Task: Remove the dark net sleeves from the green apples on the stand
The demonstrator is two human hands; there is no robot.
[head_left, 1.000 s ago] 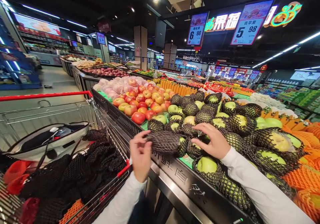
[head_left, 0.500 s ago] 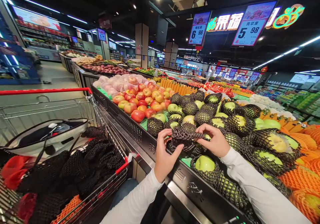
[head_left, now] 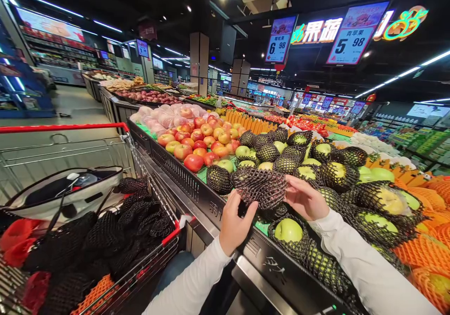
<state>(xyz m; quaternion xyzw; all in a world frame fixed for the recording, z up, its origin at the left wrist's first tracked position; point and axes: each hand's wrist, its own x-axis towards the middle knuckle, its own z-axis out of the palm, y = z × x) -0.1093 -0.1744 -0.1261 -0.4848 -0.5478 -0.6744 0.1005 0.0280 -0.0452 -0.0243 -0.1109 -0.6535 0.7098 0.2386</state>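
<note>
Between my hands, a black foam fruit net [head_left: 260, 186] is spread wide over the front of the green apple display. My left hand [head_left: 236, 223] holds its lower left side, with the thumb and fingers curved around the edge. At the net's right end, the fingertips of my right hand [head_left: 306, 198] meet its rim; part of that grip is hidden. Whether a fruit sits inside this net cannot be made out. Just below lies a green apple [head_left: 288, 230] half covered by its own black net, and more netted apples [head_left: 335, 170] surround my hands.
Red apples [head_left: 193, 162] are piled to the left of the green ones. The black crate wall [head_left: 176, 174] runs along the front. A shopping cart [head_left: 165, 240] at left holds a pale bag [head_left: 84, 202] and many black nets [head_left: 101, 240]. Orange-netted fruit [head_left: 427, 249] lies at right.
The net has gone from bunched and folded to spread wide between my hands. My right hand has shifted slightly right and its fingers have straightened; my left hand has dropped a little.
</note>
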